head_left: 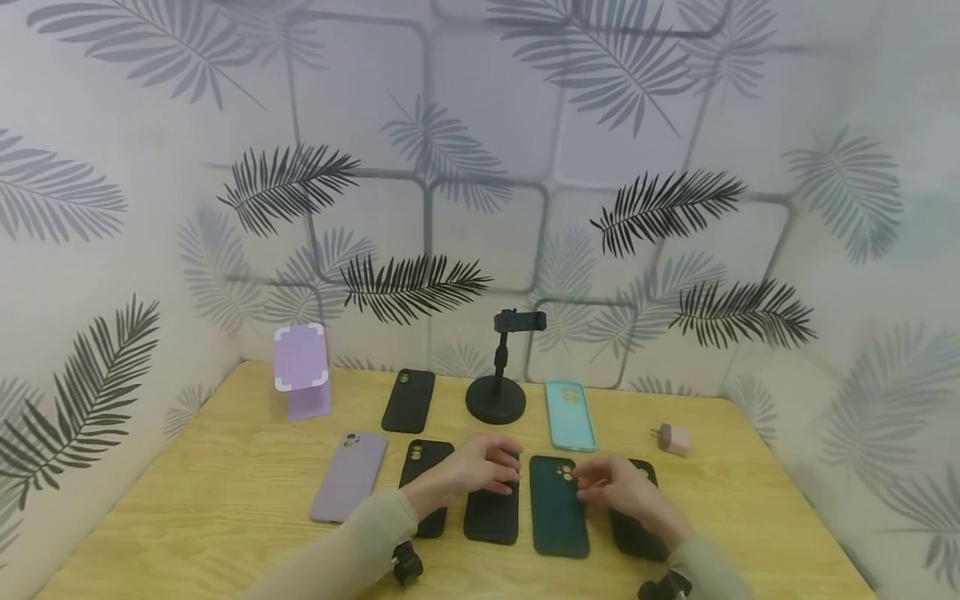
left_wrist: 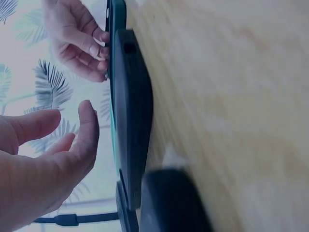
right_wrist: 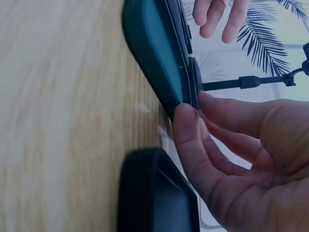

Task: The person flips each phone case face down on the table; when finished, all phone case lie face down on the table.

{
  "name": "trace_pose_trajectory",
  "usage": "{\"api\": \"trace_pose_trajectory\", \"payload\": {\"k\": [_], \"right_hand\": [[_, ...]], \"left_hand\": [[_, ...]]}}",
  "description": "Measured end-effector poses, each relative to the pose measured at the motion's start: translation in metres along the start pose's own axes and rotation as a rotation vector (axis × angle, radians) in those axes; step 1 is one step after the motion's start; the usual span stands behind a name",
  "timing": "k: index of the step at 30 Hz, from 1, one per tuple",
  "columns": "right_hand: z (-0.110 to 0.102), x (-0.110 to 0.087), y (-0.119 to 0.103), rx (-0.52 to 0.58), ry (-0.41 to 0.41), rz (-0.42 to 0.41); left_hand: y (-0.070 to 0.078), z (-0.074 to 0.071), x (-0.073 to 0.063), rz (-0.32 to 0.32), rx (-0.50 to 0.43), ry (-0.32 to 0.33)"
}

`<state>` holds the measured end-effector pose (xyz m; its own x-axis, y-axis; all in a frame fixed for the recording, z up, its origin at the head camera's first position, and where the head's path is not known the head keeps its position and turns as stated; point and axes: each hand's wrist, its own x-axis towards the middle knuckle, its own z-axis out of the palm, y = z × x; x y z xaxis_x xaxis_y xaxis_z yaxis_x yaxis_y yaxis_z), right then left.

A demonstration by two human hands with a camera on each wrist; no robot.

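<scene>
On the table, a dark green phone case [head_left: 558, 517] lies flat with its camera cutout at the far end. My right hand [head_left: 615, 483] is at its upper right corner, where thumb and fingers pinch the edge in the right wrist view. My left hand [head_left: 483, 467] hovers above a black phone case [head_left: 491, 521], fingers loosely bent with nothing between them. Left of that case lies another black phone case [head_left: 432, 523], partly covered by my left forearm. A further black phone case [head_left: 636, 537] is partly hidden beneath my right hand and wrist.
Farther back are a black phone stand [head_left: 497, 402], a light blue phone case [head_left: 572, 425], a black phone case [head_left: 408, 402] and a pink charger plug [head_left: 675, 439]. To the left are a lilac phone case [head_left: 350, 479] and a purple stand [head_left: 302, 358]. A patterned wall bounds the table.
</scene>
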<state>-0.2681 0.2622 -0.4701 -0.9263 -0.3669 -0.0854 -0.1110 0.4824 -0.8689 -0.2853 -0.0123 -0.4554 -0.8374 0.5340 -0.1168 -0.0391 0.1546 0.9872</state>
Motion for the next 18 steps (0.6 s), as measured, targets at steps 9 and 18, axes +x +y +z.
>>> {"api": "trace_pose_trajectory", "payload": {"k": [9,18], "right_hand": [[-0.004,-0.004,-0.003,-0.021,-0.026,0.074],[-0.006,-0.002,-0.003,0.016,-0.048,0.094]], "left_hand": [[0.001,0.018,0.004,-0.03,0.035,-0.046],[0.0,0.029,0.006,-0.041,0.033,-0.053]]}}
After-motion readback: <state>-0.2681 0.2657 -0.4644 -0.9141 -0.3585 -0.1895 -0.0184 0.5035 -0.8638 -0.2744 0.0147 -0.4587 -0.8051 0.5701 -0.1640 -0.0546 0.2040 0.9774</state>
